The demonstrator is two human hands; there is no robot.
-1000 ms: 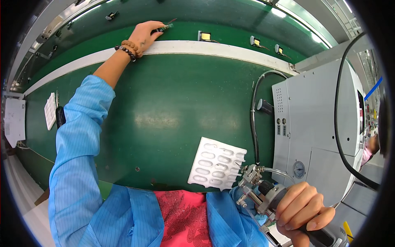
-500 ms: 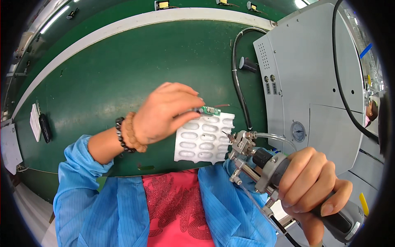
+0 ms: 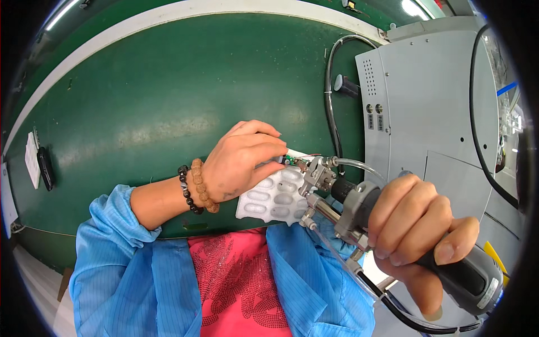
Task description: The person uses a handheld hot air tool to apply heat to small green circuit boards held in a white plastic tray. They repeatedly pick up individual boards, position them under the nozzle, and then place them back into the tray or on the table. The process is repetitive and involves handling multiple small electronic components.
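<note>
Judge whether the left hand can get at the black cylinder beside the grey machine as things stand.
Probably not straight away: the left hand is holding the green circuit board, and the black hose curves between that hand and the black cylinder, though reaching over the hose looks possible.

Green tabletop (image 3: 168, 84): white rail (image 3: 224, 7) along far edge. Near left edge, white slab (image 3: 32, 160), slim black object (image 3: 45, 168) just beside it. At right edge, grey machine cabinet (image 3: 432, 95), vent holes and two round sockets; black cable (image 3: 473, 106) curving across it. Dark cylinder (image 3: 350, 87), pale end, by cabinet's left side.
</note>
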